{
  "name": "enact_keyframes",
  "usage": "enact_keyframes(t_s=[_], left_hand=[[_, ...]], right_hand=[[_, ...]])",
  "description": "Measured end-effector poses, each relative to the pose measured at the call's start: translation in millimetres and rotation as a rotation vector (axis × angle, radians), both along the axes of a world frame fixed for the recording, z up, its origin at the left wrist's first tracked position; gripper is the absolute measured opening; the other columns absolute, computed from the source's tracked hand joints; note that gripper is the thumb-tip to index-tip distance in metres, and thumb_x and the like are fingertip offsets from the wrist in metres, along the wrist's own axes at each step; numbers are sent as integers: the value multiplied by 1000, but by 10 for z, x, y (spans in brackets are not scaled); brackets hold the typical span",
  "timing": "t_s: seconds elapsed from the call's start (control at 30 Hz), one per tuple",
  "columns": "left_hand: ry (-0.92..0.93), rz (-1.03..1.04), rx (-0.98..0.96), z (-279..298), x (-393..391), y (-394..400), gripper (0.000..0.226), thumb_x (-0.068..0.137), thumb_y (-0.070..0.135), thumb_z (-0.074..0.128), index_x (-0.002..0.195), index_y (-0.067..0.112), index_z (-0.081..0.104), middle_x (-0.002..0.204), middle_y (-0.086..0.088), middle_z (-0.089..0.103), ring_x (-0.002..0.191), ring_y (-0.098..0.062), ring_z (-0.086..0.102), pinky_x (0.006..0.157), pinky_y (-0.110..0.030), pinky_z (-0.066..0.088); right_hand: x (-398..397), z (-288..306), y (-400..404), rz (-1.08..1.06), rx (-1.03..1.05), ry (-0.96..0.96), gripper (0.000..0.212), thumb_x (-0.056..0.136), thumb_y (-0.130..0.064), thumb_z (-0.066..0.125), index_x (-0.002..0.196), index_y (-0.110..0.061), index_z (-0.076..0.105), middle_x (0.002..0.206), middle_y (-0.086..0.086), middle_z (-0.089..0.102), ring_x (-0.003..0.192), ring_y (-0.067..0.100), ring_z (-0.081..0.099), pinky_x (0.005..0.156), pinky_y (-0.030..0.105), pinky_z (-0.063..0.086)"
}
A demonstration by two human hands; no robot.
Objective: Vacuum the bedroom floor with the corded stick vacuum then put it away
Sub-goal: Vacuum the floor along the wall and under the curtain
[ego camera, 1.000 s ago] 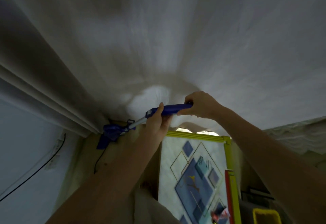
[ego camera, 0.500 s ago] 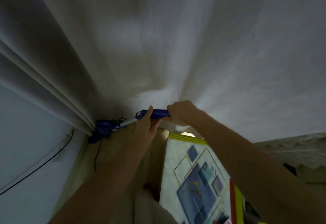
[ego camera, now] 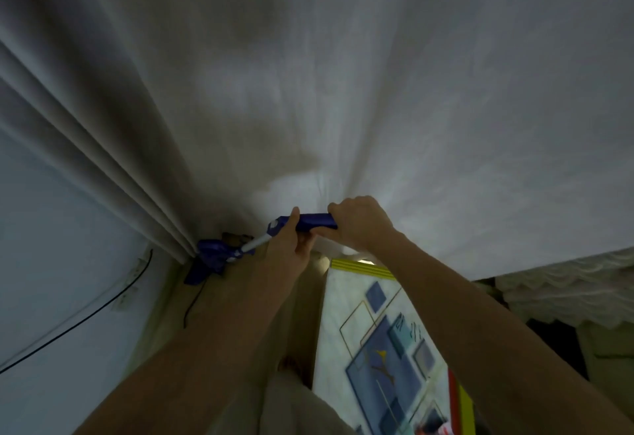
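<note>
Blue stick vacuum (ego camera: 298,225) gripped by both hands, left hand (ego camera: 286,246), right hand (ego camera: 360,225); its head could snag the near curtain (ego camera: 144,174) or cord (ego camera: 194,301).

Both hands grip the blue handle of the stick vacuum (ego camera: 310,222): the right hand (ego camera: 360,223) curls round its top end, the left hand (ego camera: 286,249) just below it. The vacuum's blue body (ego camera: 212,258) sits low in the corner, against the pale curtain (ego camera: 308,74). A black cord (ego camera: 79,321) runs along the wall (ego camera: 51,263). A patterned mat (ego camera: 384,335) lies on the floor.
</note>
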State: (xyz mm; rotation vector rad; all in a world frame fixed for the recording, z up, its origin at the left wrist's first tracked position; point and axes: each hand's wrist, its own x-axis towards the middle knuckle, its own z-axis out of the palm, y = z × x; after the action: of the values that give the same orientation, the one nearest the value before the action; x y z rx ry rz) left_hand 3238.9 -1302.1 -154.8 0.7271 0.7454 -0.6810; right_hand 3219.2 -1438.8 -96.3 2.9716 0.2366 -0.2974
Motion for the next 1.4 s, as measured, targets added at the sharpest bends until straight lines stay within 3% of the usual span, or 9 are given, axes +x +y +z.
enact_keyframes(t_s=[0.07,0.23,0.33,0.47,0.7,0.83,0.97,1.1,1.4], left_hand=[[9,52,9,100,-72,50,22,89,25,68,101,9,59,85,-6,72,81,-19,69,72,-34,57],[-5,70,-82,481,-347,175,13,99,15,53,86,11,51,76,-3,64,74,-14,63,88,-30,52],[6,38,-96,514,-474,345,15,102,12,46,88,16,48,59,13,65,66,0,65,70,-16,54],[20,67,-78,367,-479,619,15,94,20,61,98,7,55,93,-11,64,86,-22,63,86,-38,55],[2,-29,65,148,-470,980,49,95,31,58,133,3,47,120,-15,63,87,-21,63,61,-28,56],[62,-21,13,178,-549,964,34,93,28,62,116,4,54,109,-14,66,106,-28,64,65,-33,52],[106,-26,-37,170,-663,918,23,92,21,64,105,4,55,95,-14,68,89,-25,66,65,-36,52],[70,-22,-104,286,-722,774,17,95,15,59,105,2,53,103,-16,63,105,-27,61,89,-41,54],[25,7,-130,271,-692,842,16,93,15,62,100,3,54,95,-15,63,89,-24,63,88,-40,53]], right_hand=[[-44,139,41,14,-21,-5,53,93,-66,35,85,-17,53,57,-6,36,50,13,38,59,27,34],[-198,351,166,40,-40,26,56,91,-69,35,77,-18,51,57,-6,42,47,10,36,59,27,36],[-289,336,327,67,-61,53,56,91,-70,35,79,-18,54,58,-6,43,49,10,39,60,27,40],[-294,316,572,82,-86,54,57,92,-69,33,84,-18,55,59,-6,43,53,14,45,61,28,43],[-394,31,900,41,7,48,52,94,-64,36,92,-16,56,58,-8,39,47,7,35,57,25,32],[-442,24,856,57,-8,64,51,95,-63,37,95,-16,56,60,-7,40,48,7,37,52,22,30],[-620,-21,770,26,33,82,55,94,-65,35,97,-16,60,68,-4,55,59,13,55,67,27,48],[-705,195,659,19,-28,83,51,92,-68,34,87,-19,51,60,-8,39,54,12,43,61,26,34],[-651,334,794,18,-55,26,54,89,-70,37,80,-19,51,58,-7,40,56,15,46,60,27,35]])
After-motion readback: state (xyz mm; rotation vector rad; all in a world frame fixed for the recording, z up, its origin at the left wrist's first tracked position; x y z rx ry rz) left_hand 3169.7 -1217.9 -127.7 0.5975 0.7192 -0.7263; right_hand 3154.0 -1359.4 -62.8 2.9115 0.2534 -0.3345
